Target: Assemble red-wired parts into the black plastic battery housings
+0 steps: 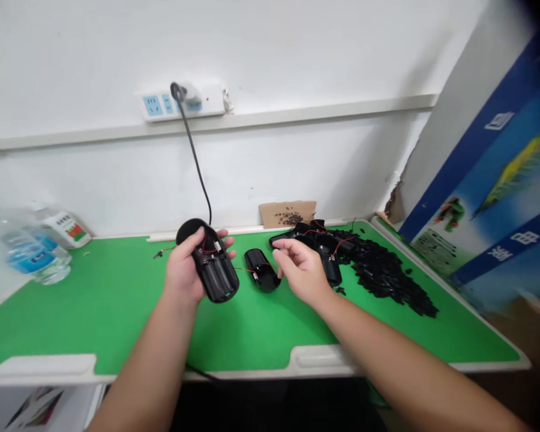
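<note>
A black oval casing [215, 273] with battery slots and red wires is held in my left hand [184, 264], thumb across its upper part. My right hand [299, 267] hovers over the green table with thumb and index finger close together; anything between them is too small to make out. Just left of those fingertips, a similar black casing [261, 270] lies on the table with a red wire. Behind and beside my right hand are several more black casings [330, 270] with red wires. A large heap of small black pieces [382, 270] spreads to their right.
A cardboard piece [288, 214] with small dark bits leans at the wall. Bottles [38, 255] stand at the left. A black cable [195, 156] hangs from a power strip [211, 101] behind the table [117, 312]. A large blue printed box [490, 180] is at the right.
</note>
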Tool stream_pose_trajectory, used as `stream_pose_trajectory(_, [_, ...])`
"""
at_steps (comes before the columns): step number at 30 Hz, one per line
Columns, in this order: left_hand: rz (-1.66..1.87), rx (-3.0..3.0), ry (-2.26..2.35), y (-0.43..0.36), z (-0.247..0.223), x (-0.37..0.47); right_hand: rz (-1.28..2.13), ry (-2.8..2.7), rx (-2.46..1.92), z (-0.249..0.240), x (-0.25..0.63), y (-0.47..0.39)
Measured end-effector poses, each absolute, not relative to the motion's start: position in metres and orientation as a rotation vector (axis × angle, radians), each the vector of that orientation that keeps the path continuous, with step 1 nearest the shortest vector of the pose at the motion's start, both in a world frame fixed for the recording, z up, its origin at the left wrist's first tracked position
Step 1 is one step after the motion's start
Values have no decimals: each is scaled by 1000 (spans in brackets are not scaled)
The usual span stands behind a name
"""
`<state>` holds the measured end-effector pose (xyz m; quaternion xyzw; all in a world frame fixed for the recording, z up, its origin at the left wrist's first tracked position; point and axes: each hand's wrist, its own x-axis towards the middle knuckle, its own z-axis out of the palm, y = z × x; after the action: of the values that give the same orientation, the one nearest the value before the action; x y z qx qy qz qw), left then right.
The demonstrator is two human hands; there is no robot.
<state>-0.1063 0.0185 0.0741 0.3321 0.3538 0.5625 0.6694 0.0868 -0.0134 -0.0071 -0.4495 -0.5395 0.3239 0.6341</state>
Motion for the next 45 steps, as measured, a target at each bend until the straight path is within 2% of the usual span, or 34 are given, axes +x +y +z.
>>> stream_pose_trajectory(5, [1257, 854, 900, -2, 93, -131, 529, -1337, -1094, -6, 99, -2])
stream_pose_trajectory(9, [1200, 889, 1136, -13, 99, -184, 328, -1724, -1166, -2, 106, -4])
stream_pose_trajectory(12, [1164, 706, 1306, -10, 92, -228, 273, -1950, -1171, 1, 107, -8])
stream_pose_trajectory(17, [1187, 476, 1381, -4, 64, -269, 275, -1985, -1195, -1, 104, -10])
stream_pose_trajectory(21, [1368, 460, 1359, 1, 48, -273, 261, -1941, -1186, -3, 106, -7])
stream_pose_trajectory(27, [1453, 477, 1259, 13, 41, -269, 241, -1922, -1188, -3, 107, -5])
stream_pose_trajectory(37, [1370, 739, 1358, 20, 32, -263, 216, -1943, -1180, -1, 110, -7])
stream_pose_trajectory(45, [1251, 966, 1573, 37, 17, -276, 119, -2408, -1184, 6, 116, -16])
